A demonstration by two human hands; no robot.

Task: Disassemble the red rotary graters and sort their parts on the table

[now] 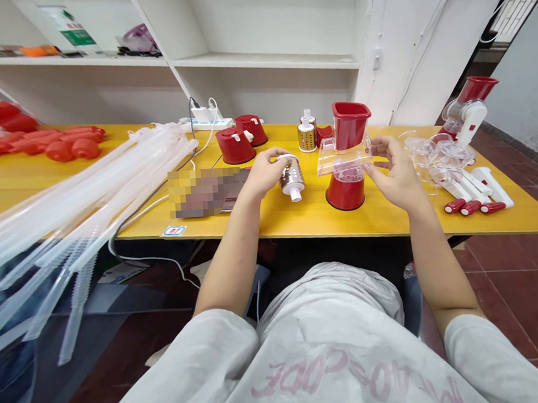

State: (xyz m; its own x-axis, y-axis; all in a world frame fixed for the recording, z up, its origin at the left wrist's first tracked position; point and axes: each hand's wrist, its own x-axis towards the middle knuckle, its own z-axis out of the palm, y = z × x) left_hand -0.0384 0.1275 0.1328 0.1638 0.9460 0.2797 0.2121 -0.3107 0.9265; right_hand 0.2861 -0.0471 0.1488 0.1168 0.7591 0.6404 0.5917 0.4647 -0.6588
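My left hand (271, 170) pinches the rim of a metal grater drum (291, 174), which is tilted so its white hub points toward me. To the right, my right hand (392, 169) has its fingers curled on the side of a clear plastic grater housing (332, 158). That housing sits upright on a red base (345, 189), with a red feed hopper (352, 123) on top. Thumb and fingers touch the clear barrel's right end. Behind, a gold-coloured grater drum (307, 137) stands beside a small red part (323, 135).
Two red bases (236, 145) stand behind my left hand. Clear housings (448, 154) and red-handled cranks (469, 198) lie at right, near an assembled grater (472, 101). Long translucent plastic strips (90, 188), cables and a power strip (207, 121) occupy the left, with red plastic pieces (60, 144).
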